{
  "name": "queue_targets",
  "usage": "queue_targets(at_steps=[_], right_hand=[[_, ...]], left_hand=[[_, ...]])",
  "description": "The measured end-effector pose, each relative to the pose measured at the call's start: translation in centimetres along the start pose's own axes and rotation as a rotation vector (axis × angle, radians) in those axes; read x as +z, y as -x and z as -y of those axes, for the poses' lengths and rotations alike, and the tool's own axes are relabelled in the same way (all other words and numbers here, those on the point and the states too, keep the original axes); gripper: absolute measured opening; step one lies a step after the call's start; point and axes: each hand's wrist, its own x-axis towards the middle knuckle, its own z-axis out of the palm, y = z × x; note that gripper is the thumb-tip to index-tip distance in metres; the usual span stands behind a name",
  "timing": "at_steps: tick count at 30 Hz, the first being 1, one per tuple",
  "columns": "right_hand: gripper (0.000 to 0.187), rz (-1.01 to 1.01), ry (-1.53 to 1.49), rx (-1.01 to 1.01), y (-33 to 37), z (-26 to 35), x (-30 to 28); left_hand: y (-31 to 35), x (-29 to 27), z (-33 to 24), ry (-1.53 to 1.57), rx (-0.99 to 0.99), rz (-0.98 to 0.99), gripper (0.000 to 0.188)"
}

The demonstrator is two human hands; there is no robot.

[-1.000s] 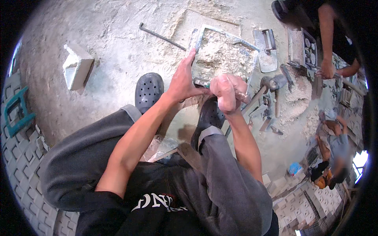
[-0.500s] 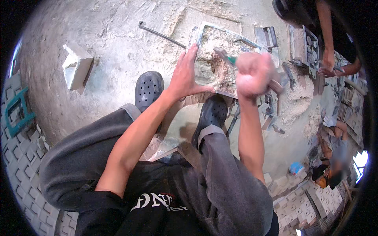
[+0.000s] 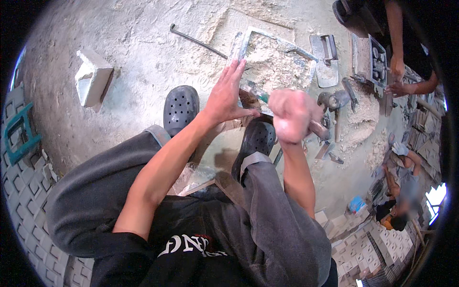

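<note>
Rectangular frame with crumbly filling, 2 hands at work

Main item: rectangular frame (image 3: 283, 44), pale-rimmed, on the floor just beyond the dark shoes (image 3: 181, 107); holds crumbly off-white material (image 3: 277, 62).

Left hand (image 3: 224, 98): fingers extended, thumb spread wide, along the frame's near left corner; grasps nothing.

Right hand (image 3: 292, 115): blurred, closed in a fist around a hand tool (image 3: 319, 130); handle end juts rightward, green-marked part points toward the near left corner.

Adjacent: hammer (image 3: 329, 99); metal plate with raised handle (image 3: 327, 76); hooked dark rod (image 3: 198, 42).

Handling note, by judgement: steady the frame with the left palm; keep the left thumb, near the tool, out of its path; short, controlled strokes suit loose filling.

Lettering: white print on the black shirt (image 3: 138, 260), partly creased, with smaller reddish marks; no legible label on any tool.
</note>
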Motion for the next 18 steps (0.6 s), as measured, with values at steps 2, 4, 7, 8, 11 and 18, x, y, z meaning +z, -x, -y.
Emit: queue_targets(at_steps=[2, 4, 7, 8, 11, 18], right_hand=[[0.040, -0.019, -0.090, -0.003, 0.3, 0.1, 0.3], [0.040, 0.011, 0.004, 0.004, -0.1, -0.3, -0.1], [0.041, -0.003, -0.064, 0.041, -0.5, 0.7, 0.0], [0.041, -0.010, -0.087, 0.042, -0.6, 1.3, 0.3], [0.040, -0.014, -0.017, 0.017, 0.6, -0.2, -0.4], [0.036, 0.004, 0.052, 0.075, 0.6, 2.2, 0.3]], left_hand=[[0.4, 0.2, 0.1, -0.027, -0.012, -0.031, 0.138], [0.2, 0.6, 0.1, -0.033, -0.008, -0.046, 0.137], [0.9, 1.1, 1.1, -0.053, 0.140, -0.175, 0.139], [1.2, 1.3, 1.5, -0.094, 0.133, -0.153, 0.140], [1.2, 1.5, 0.1, -0.138, 0.085, -0.034, 0.143], [1.1, 1.8, 1.0, 0.176, 0.070, -0.161, 0.147]])
